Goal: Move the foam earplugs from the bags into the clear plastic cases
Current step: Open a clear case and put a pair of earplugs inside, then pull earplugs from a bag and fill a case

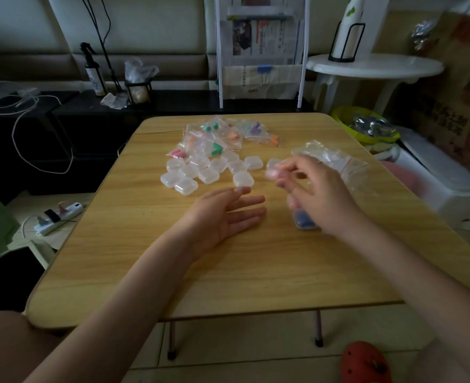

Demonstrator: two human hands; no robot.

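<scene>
Small zip bags (217,136) with green, orange, pink and purple foam earplugs lie in a heap at the far middle of the wooden table (145,244). In front of them sits a cluster of several clear plastic cases (200,170). My left hand (225,214) rests on the table with straight fingers, its tips just short of one clear case (243,179). My right hand (316,194), blurred, pinches a clear case (273,172) with something pink in it at its fingertips. A case with blue earplugs (304,221) lies under that hand.
Crumpled clear bags (333,158) lie behind my right hand near the table's right edge. A power strip (58,217) is on the floor at the left, a red shoe (366,363) at the lower right, and a white side table (374,67) stands behind.
</scene>
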